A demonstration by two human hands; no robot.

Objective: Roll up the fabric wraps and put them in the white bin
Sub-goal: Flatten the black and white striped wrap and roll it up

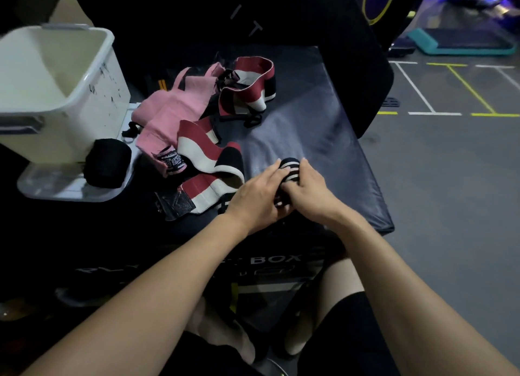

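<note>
While both hands are working at the near middle of the black padded box point(323, 128), a black-and-white striped wrap point(287, 169) is sitting rolled between them on the box top. The left hand point(259, 195) is lying over the roll's left side with its fingers curled onto it, and the right hand point(311, 191) is clasping the roll's right side, thumb and fingers bent round the fabric. To the left of the hands, a red, white and black wrap point(209, 161) is lying unrolled in loose folds. A pink wrap point(171, 108) is lying crumpled farther left, and a second red, white and black wrap point(247, 85) is standing in a loop at the far side of the pile. The white bin point(84, 94) is sitting at the far left on a clear lid point(56, 187), well apart from the hands. A black roll point(107, 163) is resting on that lid, just beside the bin's near wall.
</note>
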